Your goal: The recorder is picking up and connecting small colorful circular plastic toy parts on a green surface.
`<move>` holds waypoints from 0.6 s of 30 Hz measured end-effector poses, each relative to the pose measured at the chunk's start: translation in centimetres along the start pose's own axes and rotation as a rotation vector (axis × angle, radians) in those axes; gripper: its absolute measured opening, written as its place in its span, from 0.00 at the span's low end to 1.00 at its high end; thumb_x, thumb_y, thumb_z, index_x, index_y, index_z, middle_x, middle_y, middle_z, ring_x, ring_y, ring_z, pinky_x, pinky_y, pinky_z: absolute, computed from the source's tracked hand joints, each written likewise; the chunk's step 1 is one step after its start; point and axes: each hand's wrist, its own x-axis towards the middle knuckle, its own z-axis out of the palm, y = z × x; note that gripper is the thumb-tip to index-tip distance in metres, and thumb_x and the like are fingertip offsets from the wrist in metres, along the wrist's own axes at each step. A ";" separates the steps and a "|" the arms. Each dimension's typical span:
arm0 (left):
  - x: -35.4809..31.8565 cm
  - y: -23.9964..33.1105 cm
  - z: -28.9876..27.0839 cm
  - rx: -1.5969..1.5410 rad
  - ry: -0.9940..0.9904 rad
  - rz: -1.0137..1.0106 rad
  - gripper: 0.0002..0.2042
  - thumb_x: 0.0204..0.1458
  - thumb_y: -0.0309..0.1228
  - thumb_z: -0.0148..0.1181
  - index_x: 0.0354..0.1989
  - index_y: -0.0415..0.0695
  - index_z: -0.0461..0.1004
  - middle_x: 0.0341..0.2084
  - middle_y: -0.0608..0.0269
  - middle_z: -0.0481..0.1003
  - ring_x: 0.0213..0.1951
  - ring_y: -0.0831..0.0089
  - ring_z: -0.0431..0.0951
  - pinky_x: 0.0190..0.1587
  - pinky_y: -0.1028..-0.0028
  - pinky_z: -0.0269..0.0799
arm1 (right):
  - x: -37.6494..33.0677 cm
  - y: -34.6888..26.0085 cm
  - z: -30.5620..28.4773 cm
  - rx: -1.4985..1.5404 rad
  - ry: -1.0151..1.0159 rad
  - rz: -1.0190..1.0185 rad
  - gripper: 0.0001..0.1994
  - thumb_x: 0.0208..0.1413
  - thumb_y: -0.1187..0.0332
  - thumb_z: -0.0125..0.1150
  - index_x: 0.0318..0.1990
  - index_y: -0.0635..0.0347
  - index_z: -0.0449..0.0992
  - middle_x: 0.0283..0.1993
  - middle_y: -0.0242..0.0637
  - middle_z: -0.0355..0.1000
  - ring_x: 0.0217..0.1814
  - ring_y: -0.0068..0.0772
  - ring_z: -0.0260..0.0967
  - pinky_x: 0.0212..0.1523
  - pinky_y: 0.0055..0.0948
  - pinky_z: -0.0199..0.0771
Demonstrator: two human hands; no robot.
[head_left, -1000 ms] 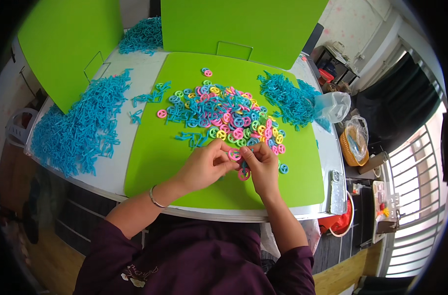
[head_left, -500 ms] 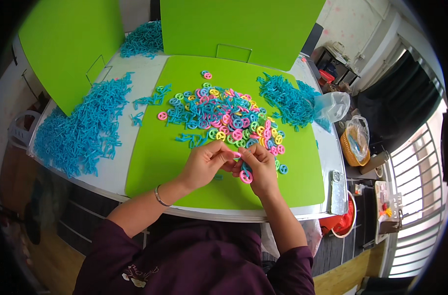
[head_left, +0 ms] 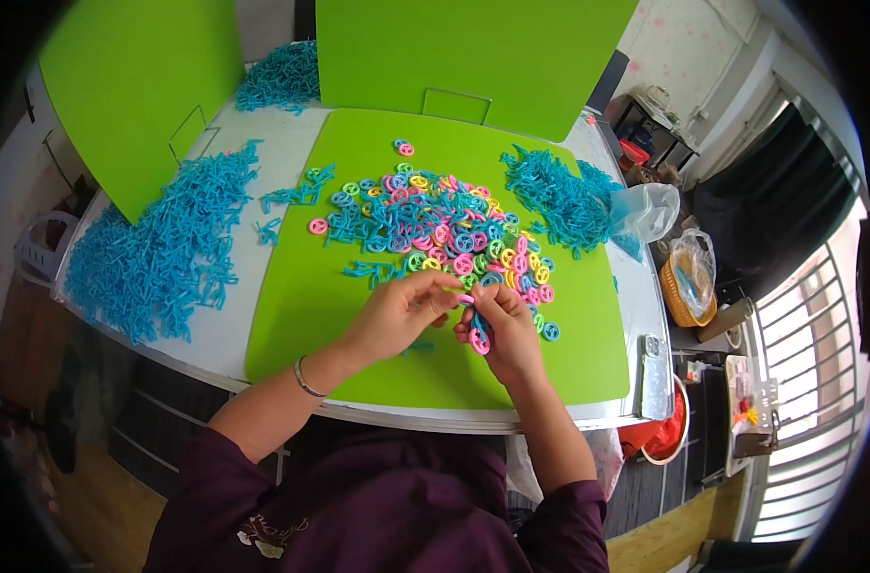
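Observation:
My right hand (head_left: pixel 506 329) pinches a small blue plastic frame with pink wheels; one pink wheel (head_left: pixel 480 341) hangs below the fingers and another (head_left: pixel 466 299) shows at the fingertips. Beside it, my left hand (head_left: pixel 406 307) has thumb and forefinger apart, close to the upper pink wheel, with nothing seen between them. Just beyond both hands lies a heap of pink, blue, green and yellow wheels (head_left: pixel 464 265), mixed with blue frames (head_left: pixel 363 229), on a green board (head_left: pixel 377 368). Part of the held piece is hidden by my right fingers.
Large piles of blue frames lie at the left (head_left: pixel 158 248), far left (head_left: pixel 280 76) and right (head_left: pixel 559 196). Green panels (head_left: pixel 473 57) stand behind. A clear plastic bag (head_left: pixel 648 210) and a phone (head_left: pixel 655 377) rest along the right edge of the white table (head_left: pixel 220 329).
My left finger and thumb have parted from the upper pink wheel and drawn slightly left. My right hand keeps the piece, whose lower wheel is turned more edge-on.

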 end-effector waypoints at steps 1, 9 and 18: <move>0.2 0.1 -0.3 0.054 0.079 0.003 0.09 0.58 0.33 0.55 0.39 0.39 0.71 0.26 0.69 0.74 0.29 0.81 0.75 0.32 0.79 0.72 | -0.4 -0.2 0.2 -0.044 0.047 -0.045 0.09 0.61 0.66 0.52 0.30 0.60 0.70 0.24 0.34 0.71 0.20 0.26 0.68 0.19 0.23 0.68; -0.8 2.1 -4.2 0.898 -0.200 -0.145 0.18 0.40 0.38 0.69 0.37 0.45 0.73 0.28 0.62 0.73 0.30 0.69 0.73 0.33 0.72 0.68 | -12.6 -6.9 -6.0 -0.910 -0.082 -0.042 0.06 0.53 0.74 0.60 0.34 0.69 0.75 0.27 0.32 0.72 0.29 0.19 0.70 0.27 0.19 0.70; -0.6 1.2 -2.3 0.546 -0.121 -0.261 0.18 0.40 0.33 0.71 0.34 0.41 0.68 0.25 0.61 0.75 0.27 0.75 0.76 0.30 0.75 0.70 | -20.0 -8.4 -9.3 -1.689 0.218 0.064 0.23 0.38 0.68 0.72 0.45 0.61 0.74 0.40 0.41 0.75 0.43 0.39 0.74 0.43 0.33 0.74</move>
